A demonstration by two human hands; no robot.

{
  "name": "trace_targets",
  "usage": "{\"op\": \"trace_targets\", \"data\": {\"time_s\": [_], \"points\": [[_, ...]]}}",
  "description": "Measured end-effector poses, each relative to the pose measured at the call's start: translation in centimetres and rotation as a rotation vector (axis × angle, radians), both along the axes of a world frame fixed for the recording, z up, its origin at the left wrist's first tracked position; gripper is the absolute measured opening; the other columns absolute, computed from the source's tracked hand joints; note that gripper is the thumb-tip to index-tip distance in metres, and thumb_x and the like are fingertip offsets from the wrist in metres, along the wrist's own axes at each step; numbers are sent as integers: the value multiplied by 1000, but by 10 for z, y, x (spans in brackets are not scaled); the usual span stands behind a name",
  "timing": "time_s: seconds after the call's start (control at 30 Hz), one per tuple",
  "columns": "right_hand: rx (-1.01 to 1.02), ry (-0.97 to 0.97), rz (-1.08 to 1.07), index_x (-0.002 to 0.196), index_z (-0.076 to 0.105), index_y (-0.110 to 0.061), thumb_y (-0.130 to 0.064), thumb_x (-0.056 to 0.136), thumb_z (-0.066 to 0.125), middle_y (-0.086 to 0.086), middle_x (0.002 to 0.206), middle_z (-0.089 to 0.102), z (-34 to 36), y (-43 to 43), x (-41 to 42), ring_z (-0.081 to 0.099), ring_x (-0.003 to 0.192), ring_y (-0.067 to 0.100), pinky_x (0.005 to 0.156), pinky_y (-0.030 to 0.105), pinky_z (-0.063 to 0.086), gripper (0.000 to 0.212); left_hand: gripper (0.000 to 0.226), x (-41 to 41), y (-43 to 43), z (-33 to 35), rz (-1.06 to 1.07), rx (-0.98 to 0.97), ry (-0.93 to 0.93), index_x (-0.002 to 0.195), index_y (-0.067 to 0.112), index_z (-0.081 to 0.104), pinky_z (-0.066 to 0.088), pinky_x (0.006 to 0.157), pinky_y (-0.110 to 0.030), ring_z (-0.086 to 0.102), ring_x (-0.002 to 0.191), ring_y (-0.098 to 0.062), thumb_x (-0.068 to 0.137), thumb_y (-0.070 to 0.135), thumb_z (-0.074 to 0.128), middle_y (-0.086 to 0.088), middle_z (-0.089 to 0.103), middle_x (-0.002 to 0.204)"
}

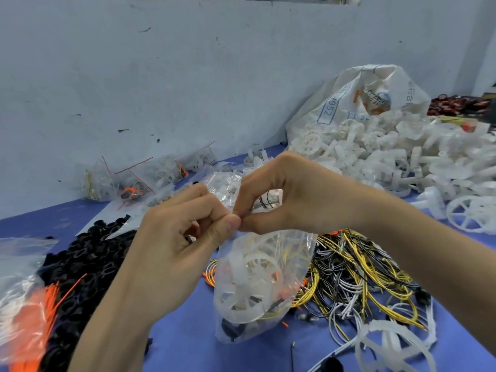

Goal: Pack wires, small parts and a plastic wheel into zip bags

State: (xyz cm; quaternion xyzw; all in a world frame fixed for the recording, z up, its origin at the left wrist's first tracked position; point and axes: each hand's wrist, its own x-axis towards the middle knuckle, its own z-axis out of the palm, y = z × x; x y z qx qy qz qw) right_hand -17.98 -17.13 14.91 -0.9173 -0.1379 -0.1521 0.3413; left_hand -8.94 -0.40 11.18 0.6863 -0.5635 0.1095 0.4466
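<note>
1. One clear zip bag (257, 285) hangs above the blue table (185, 342), pinched at its top edge by both hands; inside it sit a white plastic wheel (247, 288), yellow wires and small dark parts.
2. Left hand (177, 237) is curled nearly closed, thumb and forefinger gripping the bag's top; right hand (292, 197) meets it there, thumb and fingertips pinched on the same edge.
3. Right of the bag lies a tangle of yellow, black and white wires (367, 277).
4. Left of the bag spreads a heap of black parts (80, 259), with orange ties (40, 304) farther left.
5. Behind the bag lie filled zip bags (134, 178) against a scuffed pale wall (188, 76).
6. Behind and right of the bag, white wheels (389, 157) spill from a large printed sack (357, 95).
</note>
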Motion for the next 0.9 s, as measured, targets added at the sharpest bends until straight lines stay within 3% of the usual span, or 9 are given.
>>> {"op": "trace_targets", "data": {"time_s": [0.13, 0.2, 0.37, 0.47, 0.57, 0.77, 0.9], "points": [[38, 9, -6, 87, 73, -4, -5, 81, 72, 8, 82, 73, -2, -3, 2, 67, 80, 22, 82, 37, 53, 6, 31, 1, 0, -1, -2, -15, -17, 66, 17, 59, 36, 55, -21, 47, 66, -13, 85, 40, 52, 7, 49, 73], [56, 19, -25, 85, 72, -2, -3, 80, 72, 11, 82, 72, -2, -8, 2, 67, 79, 25, 83, 42, 52, 5, 31, 3, 0, -2, 24, -33, -9, 66, 16, 58, 37, 55, -22, 46, 65, -13, 85, 41, 52, 7, 48, 73], [75, 26, -51, 82, 70, -3, 0, 80, 69, 7, 79, 70, -8, -11, 2, 65, 74, 16, 82, 34, 54, 4, 22, -1, 0, 0, 66, 44, -101, 72, 24, 59, 38, 59, -11, 52, 72, -13, 86, 40, 54, 6, 53, 76], [73, 18, -36, 82, 70, -6, -1, 82, 69, 3, 79, 70, -11, -9, 3, 64, 74, 11, 77, 23, 51, 5, 16, -4, -3, -2, 84, 35, -92, 70, 17, 60, 35, 58, -8, 51, 70, -11, 84, 24, 60, 5, 53, 74], [89, 38, -42, 85, 69, -4, -2, 82, 69, 6, 82, 71, -11, -12, 2, 65, 76, 14, 82, 36, 54, 4, 16, -6, -4, -2, 103, -9, -75, 65, 13, 57, 34, 58, -5, 49, 67, -9, 81, 15, 60, 4, 50, 71], [95, 18, -43, 82, 70, -7, -2, 81, 70, 3, 80, 71, -14, -11, 0, 66, 78, 14, 80, 22, 51, 6, 24, -9, -8, -1, 116, 26, -89, 69, 18, 58, 35, 62, -8, 50, 71, -7, 76, 39, 49, 7, 50, 75], [74, 5, -54, 85, 70, -7, -4, 81, 70, 6, 82, 71, -15, -10, 1, 66, 80, 18, 85, 35, 53, 4, 18, -8, -8, -1, 94, 12, -82, 68, 16, 58, 38, 62, -14, 51, 71, -10, 79, 31, 56, 7, 51, 73]]}}
